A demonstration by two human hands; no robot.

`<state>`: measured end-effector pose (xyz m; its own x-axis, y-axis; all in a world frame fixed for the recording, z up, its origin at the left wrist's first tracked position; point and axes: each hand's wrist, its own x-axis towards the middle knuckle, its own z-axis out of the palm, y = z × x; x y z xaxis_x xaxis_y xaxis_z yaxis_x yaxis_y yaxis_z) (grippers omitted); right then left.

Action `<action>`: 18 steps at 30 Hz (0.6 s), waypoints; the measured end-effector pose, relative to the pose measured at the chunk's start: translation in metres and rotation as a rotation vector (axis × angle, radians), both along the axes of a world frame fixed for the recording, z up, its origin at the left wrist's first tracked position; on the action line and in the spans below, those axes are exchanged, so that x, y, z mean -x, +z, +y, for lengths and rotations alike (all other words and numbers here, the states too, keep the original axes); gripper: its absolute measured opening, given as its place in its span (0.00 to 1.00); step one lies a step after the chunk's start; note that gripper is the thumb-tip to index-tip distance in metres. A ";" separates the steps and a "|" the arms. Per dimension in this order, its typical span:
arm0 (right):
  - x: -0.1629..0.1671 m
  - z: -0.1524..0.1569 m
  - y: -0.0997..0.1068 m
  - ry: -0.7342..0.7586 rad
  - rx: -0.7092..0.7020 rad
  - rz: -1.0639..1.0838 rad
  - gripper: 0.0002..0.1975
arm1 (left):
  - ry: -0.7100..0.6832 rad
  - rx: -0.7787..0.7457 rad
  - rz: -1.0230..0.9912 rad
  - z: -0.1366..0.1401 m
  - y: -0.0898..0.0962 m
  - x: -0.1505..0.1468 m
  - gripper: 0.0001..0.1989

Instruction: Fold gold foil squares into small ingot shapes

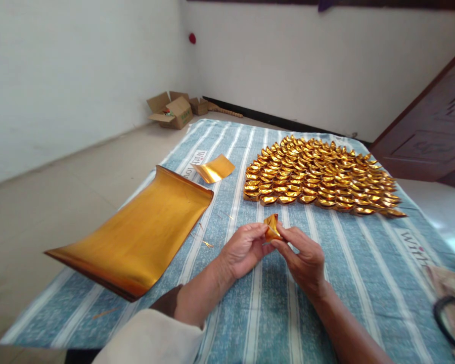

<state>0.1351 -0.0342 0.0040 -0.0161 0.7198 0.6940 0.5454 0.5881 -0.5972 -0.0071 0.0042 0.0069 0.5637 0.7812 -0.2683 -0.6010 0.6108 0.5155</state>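
Note:
Between my two hands, above the striped cloth, is a small folded gold paper ingot (pixel 273 228). My left hand (pixel 246 247) pinches its left side with thumb and fingers. On the other side my right hand (pixel 303 255) grips the lower right edge. A large stack of gold foil paper (pixel 136 230) with curled ends lies to the left of my hands. Beyond it rests a smaller curved piece of gold foil (pixel 216 168). Rows of finished-looking gold paper ingots (pixel 318 174) stand close together past my right hand.
A blue and white striped cloth (pixel 220 323) covers the table. Thin gold scraps (pixel 208 244) lie near the foil stack. At the lower right edge are black-handled scissors (pixel 445 313), partly cut off. Open cardboard boxes (pixel 180 114) sit on the floor by the wall.

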 end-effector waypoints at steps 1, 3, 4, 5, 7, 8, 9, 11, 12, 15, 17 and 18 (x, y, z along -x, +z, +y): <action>0.000 0.000 0.000 -0.002 -0.007 -0.010 0.12 | -0.011 0.000 -0.007 0.000 0.000 0.000 0.07; 0.000 -0.001 0.001 -0.003 -0.021 -0.033 0.12 | -0.023 -0.004 -0.016 0.000 0.001 0.000 0.07; 0.000 -0.002 0.001 -0.003 -0.028 -0.043 0.12 | -0.026 -0.008 -0.019 0.000 0.001 0.000 0.07; 0.000 -0.002 0.002 -0.005 -0.036 -0.051 0.12 | -0.028 -0.012 -0.023 0.000 0.001 -0.001 0.07; 0.001 -0.002 0.003 -0.008 -0.049 -0.059 0.12 | -0.030 -0.019 -0.035 0.000 0.000 -0.001 0.07; 0.001 -0.002 0.003 -0.009 -0.053 -0.061 0.12 | -0.033 -0.021 -0.042 0.000 0.000 -0.002 0.07; 0.001 -0.002 0.003 -0.010 -0.058 -0.063 0.12 | -0.035 -0.022 -0.048 0.000 0.000 -0.002 0.06; 0.001 -0.002 0.003 -0.010 -0.068 -0.065 0.13 | -0.041 -0.023 -0.055 0.001 -0.001 -0.002 0.06; 0.001 -0.002 0.003 -0.009 -0.072 -0.064 0.13 | -0.044 -0.023 -0.057 0.001 -0.001 -0.002 0.06; 0.002 -0.002 0.003 -0.014 -0.073 -0.057 0.12 | -0.042 -0.027 -0.060 0.001 0.000 -0.002 0.06; 0.002 -0.003 0.004 -0.022 -0.063 -0.050 0.12 | -0.037 -0.035 -0.057 0.000 0.001 -0.003 0.06; 0.002 -0.003 0.005 -0.030 -0.057 -0.045 0.12 | -0.033 -0.039 -0.055 0.000 0.002 -0.003 0.06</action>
